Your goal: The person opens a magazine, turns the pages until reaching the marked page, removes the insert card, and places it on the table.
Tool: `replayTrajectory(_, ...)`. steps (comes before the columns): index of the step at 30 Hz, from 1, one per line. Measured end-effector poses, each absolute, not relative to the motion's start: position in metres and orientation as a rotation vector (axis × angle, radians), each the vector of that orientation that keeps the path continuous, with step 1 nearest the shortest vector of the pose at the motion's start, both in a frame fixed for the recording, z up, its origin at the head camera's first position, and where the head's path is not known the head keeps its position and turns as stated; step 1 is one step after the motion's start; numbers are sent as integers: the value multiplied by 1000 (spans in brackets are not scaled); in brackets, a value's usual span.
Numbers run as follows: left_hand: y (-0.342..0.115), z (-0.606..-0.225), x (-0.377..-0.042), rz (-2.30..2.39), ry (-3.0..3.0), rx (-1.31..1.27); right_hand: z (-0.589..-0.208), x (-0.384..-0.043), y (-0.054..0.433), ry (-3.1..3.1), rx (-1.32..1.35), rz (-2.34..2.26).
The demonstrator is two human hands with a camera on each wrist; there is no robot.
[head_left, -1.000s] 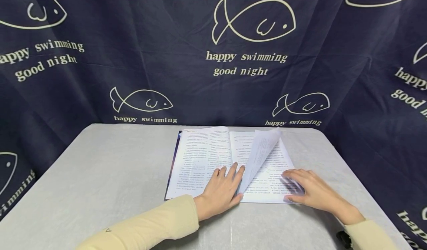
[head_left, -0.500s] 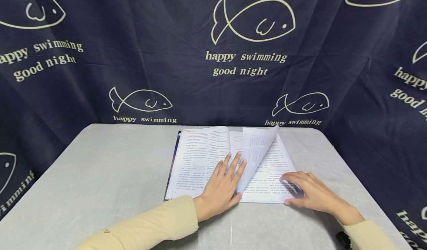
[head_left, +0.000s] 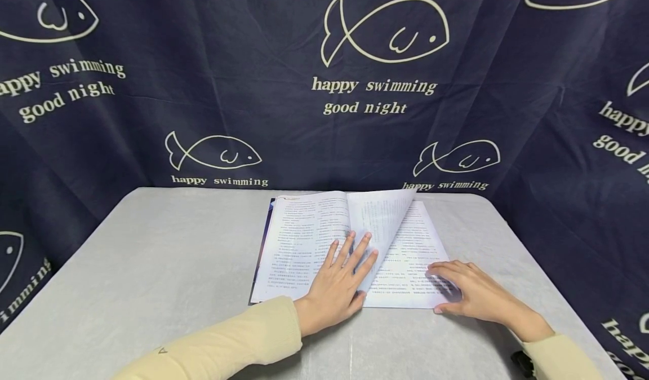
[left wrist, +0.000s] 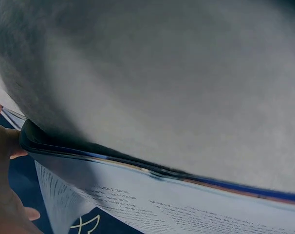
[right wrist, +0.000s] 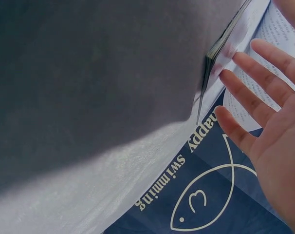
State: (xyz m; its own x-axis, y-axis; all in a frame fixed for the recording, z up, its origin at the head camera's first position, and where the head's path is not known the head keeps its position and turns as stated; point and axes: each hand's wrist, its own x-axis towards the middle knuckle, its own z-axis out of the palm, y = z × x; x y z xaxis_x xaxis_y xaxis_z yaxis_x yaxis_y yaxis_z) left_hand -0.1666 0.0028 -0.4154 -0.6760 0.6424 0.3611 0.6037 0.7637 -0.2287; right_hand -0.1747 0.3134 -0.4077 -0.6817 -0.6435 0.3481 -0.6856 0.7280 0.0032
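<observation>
An open book [head_left: 296, 250] with printed pages lies on the table. From its right half a single page [head_left: 380, 216] curls up, its far corner raised. My left hand [head_left: 332, 290] lies across the middle fold with fingers spread, overlapping the base of that page. At the lower right edge of the book rests my right hand [head_left: 476, 292], fingers loosely extended over the paper and thumb by the near edge. In the right wrist view, the right hand's fingers [right wrist: 274, 83] are extended beside the book's edge. The left wrist view shows the book's thick side [left wrist: 186, 180] and part of the left hand [left wrist: 6, 180].
The grey table [head_left: 167, 267] extends around the book on every side. Behind it hangs a dark blue curtain [head_left: 284, 87] printed with fish and words. Beside the right sleeve is a small black object [head_left: 522, 363].
The curled page has swung left toward the fold, uncovering more of the right-hand page beneath. The left hand's fingers have spread and shifted slightly over it. My right hand has hardly moved.
</observation>
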Motion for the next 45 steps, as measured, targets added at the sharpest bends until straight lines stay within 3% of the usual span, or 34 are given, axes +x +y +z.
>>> replayTrajectory(45,-1,-419,-166,214,-2719,-969,-406,-175,318,-2596,1072,204)
